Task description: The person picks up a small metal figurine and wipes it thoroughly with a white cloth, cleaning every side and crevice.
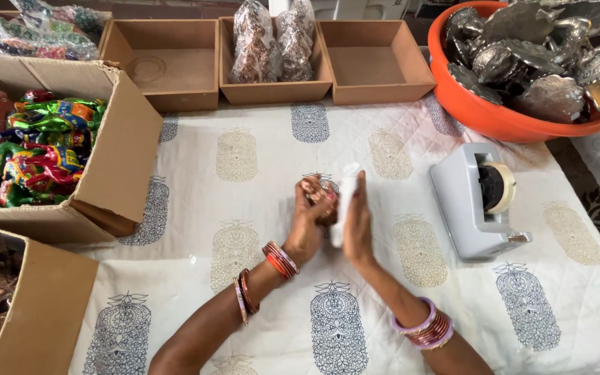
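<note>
Two bangled hands meet above the patterned white worktop point(258, 208): the left hand point(312, 222) clenched on a small brown metal figure point(316, 189), the right hand point(357, 226) pressing flat a soft white wrapping sheet point(345, 198) against it. The figure looks stiff and weighty, best gripped around its body; the sheet, just right of that grip, seems light and limp.

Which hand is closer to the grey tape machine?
Right. The right hand is beside the tape dispenser, a gap of cloth between them. The left hand sits farther away, behind the right.
</note>
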